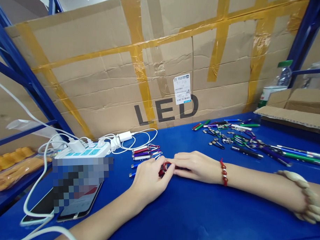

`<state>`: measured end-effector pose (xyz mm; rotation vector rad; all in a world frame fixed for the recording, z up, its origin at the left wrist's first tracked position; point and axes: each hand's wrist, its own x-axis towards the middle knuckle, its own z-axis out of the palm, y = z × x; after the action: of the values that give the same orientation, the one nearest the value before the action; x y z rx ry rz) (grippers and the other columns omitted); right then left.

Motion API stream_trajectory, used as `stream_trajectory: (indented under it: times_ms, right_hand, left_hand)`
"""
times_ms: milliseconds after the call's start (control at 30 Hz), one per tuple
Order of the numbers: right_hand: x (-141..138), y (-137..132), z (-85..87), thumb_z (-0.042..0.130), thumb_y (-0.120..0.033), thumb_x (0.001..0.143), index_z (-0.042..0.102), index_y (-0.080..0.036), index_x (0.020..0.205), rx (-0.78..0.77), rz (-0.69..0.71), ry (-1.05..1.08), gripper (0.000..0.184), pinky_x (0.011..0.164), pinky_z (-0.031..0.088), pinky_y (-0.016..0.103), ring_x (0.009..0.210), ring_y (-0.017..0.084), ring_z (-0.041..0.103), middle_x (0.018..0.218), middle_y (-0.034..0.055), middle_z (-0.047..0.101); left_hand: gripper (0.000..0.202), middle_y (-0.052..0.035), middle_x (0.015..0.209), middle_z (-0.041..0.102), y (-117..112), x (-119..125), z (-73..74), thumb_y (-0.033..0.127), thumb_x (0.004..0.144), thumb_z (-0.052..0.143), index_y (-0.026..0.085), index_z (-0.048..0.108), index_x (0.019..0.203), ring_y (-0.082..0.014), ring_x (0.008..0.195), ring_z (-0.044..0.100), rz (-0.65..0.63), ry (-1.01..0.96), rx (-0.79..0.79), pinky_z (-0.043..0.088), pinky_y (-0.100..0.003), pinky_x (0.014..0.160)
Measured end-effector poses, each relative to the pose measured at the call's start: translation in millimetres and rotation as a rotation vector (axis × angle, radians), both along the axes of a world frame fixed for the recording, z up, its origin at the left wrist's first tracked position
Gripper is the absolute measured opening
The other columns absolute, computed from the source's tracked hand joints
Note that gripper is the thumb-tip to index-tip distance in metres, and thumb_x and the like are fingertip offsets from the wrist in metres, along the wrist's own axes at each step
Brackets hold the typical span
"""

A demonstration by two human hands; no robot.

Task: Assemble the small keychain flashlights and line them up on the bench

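My left hand (149, 177) and my right hand (193, 165) meet in the middle of the blue table (194, 213). Both pinch a small red keychain piece with a red carabiner clip (166, 166) between their fingertips. The piece's body is mostly hidden under the fingers. Just behind my left hand lies a neat row of small keychain pens (145, 152) in red, purple, silver and blue, each with a clip. My right wrist wears a red cord bracelet (224, 172).
A loose scatter of pens and clips (244, 138) lies at the right back. A white power strip (83, 151) with chargers and cables sits left, phones (73, 203) in front of it. A taped cardboard wall marked LED (163, 64) stands behind. An open carton (296, 106) and a bottle (276, 82) are far right.
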<state>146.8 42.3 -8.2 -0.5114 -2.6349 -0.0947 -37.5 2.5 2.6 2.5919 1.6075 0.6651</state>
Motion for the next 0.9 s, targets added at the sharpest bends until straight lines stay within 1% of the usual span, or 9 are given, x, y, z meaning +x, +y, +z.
stream_trajectory:
  times_ms: [67, 133, 200, 300, 400, 533, 733, 900]
  right_hand:
    - [-0.2, -0.1, 0.1, 0.038, -0.031, 0.093, 0.054, -0.015, 0.118, -0.02, -0.006, -0.015, 0.033, 0.062, 0.047, 0.023, 0.077, 0.014, 0.058, 0.085, 0.0052, 0.062]
    - [-0.4, 0.0, 0.6, 0.038, -0.03, 0.093, 0.054, -0.016, 0.117, -0.035, -0.011, -0.017, 0.032, 0.062, 0.046, 0.022, 0.078, 0.013, 0.058, 0.087, 0.0049, 0.063]
    - [-0.5, -0.2, 1.0, 0.038, -0.03, 0.093, 0.056, -0.017, 0.116, -0.037, -0.016, -0.026, 0.031, 0.062, 0.045, 0.021, 0.079, 0.013, 0.058, 0.087, 0.0043, 0.063]
    - [-0.6, -0.7, 1.6, 0.039, -0.03, 0.093, 0.058, -0.019, 0.114, -0.036, -0.014, -0.05, 0.031, 0.063, 0.044, 0.02, 0.08, 0.012, 0.059, 0.091, 0.0041, 0.063]
    - [-0.5, -1.2, 2.5, 0.039, -0.03, 0.093, 0.059, -0.021, 0.113, -0.056, -0.004, -0.064, 0.031, 0.063, 0.044, 0.02, 0.082, 0.011, 0.059, 0.094, 0.0038, 0.063]
    - [-0.5, -1.9, 3.5, 0.039, -0.028, 0.092, 0.062, -0.021, 0.108, -0.087, -0.011, -0.061, 0.029, 0.062, 0.043, 0.019, 0.081, 0.011, 0.06, 0.093, 0.0032, 0.064]
    - [0.6, -1.8, 2.9, 0.039, -0.026, 0.091, 0.063, -0.021, 0.103, -0.108, -0.011, -0.044, 0.028, 0.062, 0.042, 0.019, 0.078, 0.01, 0.06, 0.092, 0.003, 0.064]
    - [0.5, 0.2, 2.9, 0.038, -0.025, 0.092, 0.064, -0.02, 0.101, -0.121, 0.001, -0.038, 0.028, 0.062, 0.041, 0.019, 0.076, 0.01, 0.059, 0.091, 0.0031, 0.063]
  left_hand:
    - [0.031, -0.0009, 0.061, 0.052, 0.3, 0.3, 0.3, 0.038, 0.088, 0.037, 0.02, 0.041, 0.063, -0.0181, 0.059, 0.051, 0.031, 0.045, 0.046, 0.032, -0.027, 0.054]
    - [0.028, -0.0014, 0.063, 0.05, -0.3, 0.4, 0.7, 0.036, 0.087, 0.038, 0.02, 0.038, 0.063, -0.0191, 0.062, 0.05, 0.033, 0.073, 0.066, 0.033, -0.028, 0.056]
    - [0.021, -0.0017, 0.066, 0.049, -1.6, 0.4, 1.1, 0.031, 0.085, 0.041, 0.02, 0.039, 0.067, -0.0195, 0.065, 0.049, 0.024, 0.088, 0.052, 0.034, -0.028, 0.056]
    - [0.004, -0.002, 0.072, 0.049, -3.8, 0.6, 0.6, 0.019, 0.078, 0.043, 0.02, 0.041, 0.076, -0.0197, 0.069, 0.047, 0.021, 0.1, 0.012, 0.037, -0.029, 0.059]
    - [0.014, -0.0027, 0.079, 0.05, -4.6, -0.2, -1.4, 0.01, 0.071, 0.042, 0.021, 0.04, 0.079, -0.0205, 0.077, 0.045, 0.0, 0.104, 0.012, 0.039, -0.032, 0.067]
    - [0.02, -0.0034, 0.085, 0.05, -3.3, -3.3, -4.2, 0.005, 0.069, 0.038, 0.02, 0.04, 0.082, -0.02, 0.082, 0.042, -0.056, 0.081, 0.03, 0.038, -0.034, 0.074]
    - [0.023, -0.0028, 0.09, 0.049, 1.3, -6.9, -3.4, 0.004, 0.069, 0.037, 0.02, 0.04, 0.084, -0.0191, 0.086, 0.041, -0.132, 0.012, -0.038, 0.036, -0.034, 0.078]
    - [0.024, -0.0021, 0.088, 0.048, 6.2, -9.3, -4.4, 0.003, 0.066, 0.037, 0.02, 0.039, 0.082, -0.0191, 0.086, 0.04, -0.141, -0.03, -0.055, 0.034, -0.034, 0.078]
